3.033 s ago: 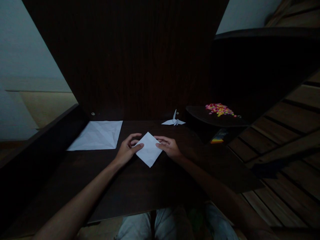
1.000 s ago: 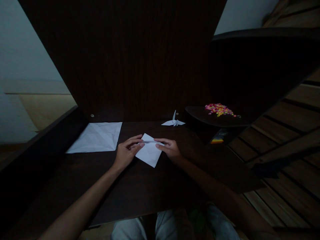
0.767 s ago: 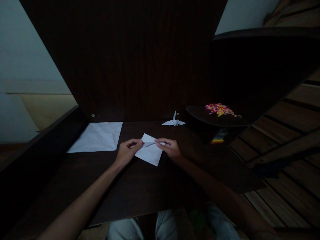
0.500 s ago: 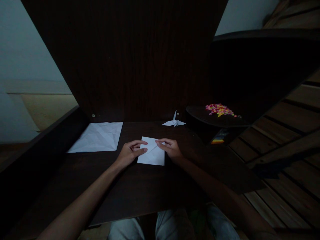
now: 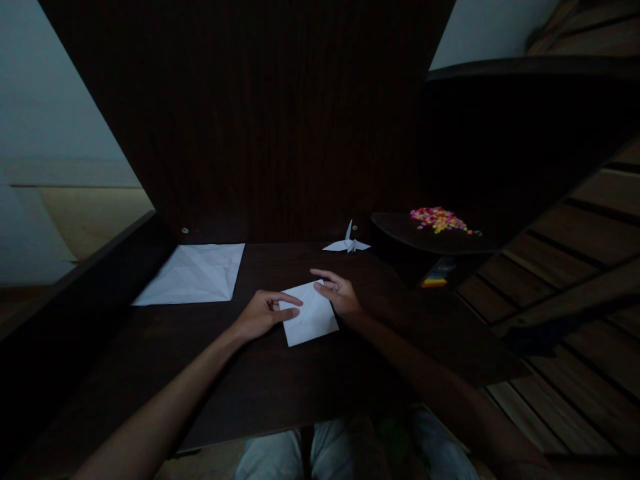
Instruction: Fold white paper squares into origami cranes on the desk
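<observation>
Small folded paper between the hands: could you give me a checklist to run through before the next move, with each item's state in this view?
1. Left hand touching the small paper: ok, thumb and index finger lie over its left part.
2. Right hand steadying the paper: ok, the thumb is at the far right corner; the index finger points out past the edge.
3. Slanting line on the paper pressed flat: cannot tell, the picture is too dim.
4. Large sheet clear of the hands: ok, it lies apart, off to the left.
5. Paper bird clear of the hands: ok, it sits beyond them.
</observation>
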A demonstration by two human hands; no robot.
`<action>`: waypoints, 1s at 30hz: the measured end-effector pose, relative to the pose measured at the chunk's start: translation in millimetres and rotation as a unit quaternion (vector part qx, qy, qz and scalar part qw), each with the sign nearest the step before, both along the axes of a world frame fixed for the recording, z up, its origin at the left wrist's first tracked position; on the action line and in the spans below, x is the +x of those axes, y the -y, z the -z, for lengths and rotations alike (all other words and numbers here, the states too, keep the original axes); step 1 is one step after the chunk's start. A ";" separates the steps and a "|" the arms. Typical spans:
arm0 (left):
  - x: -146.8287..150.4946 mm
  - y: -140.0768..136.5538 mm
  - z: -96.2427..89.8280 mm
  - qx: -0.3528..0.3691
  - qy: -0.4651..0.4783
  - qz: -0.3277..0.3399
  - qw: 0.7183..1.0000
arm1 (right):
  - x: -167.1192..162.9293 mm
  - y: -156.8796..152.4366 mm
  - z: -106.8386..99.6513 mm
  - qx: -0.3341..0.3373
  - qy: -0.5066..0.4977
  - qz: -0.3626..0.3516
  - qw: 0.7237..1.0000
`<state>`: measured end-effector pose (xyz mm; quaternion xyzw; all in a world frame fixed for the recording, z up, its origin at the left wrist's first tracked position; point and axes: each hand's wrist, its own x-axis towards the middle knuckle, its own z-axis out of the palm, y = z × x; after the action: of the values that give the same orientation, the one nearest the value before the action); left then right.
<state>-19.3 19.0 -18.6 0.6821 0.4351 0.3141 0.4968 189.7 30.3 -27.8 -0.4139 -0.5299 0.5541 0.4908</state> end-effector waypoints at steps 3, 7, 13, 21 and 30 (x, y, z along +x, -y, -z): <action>-0.2 1.2 -2.2 -0.010 -0.010 0.009 1.000 | -0.2 -1.9 0.3 -0.018 0.005 0.024 1.000; -0.7 3.0 -2.5 -0.022 -0.005 0.025 0.999 | -0.9 -5.8 4.4 -0.005 0.003 0.051 0.999; -0.1 3.1 -2.0 -0.017 0.015 -0.010 1.000 | 0.2 -8.4 4.5 -0.018 -0.014 0.083 0.996; -6.0 -4.0 -5.9 0.010 0.041 -0.166 0.985 | -3.6 -4.4 3.9 -0.020 -0.038 -0.027 0.999; -4.5 -2.7 -3.8 0.059 -0.003 -0.112 0.992 | 0.4 -10.1 11.2 0.041 -0.002 0.048 0.998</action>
<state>-23.8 21.7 -14.7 0.6585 0.4908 0.3905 0.4160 190.1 40.4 -39.0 -0.4169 -0.5312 0.5084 0.5344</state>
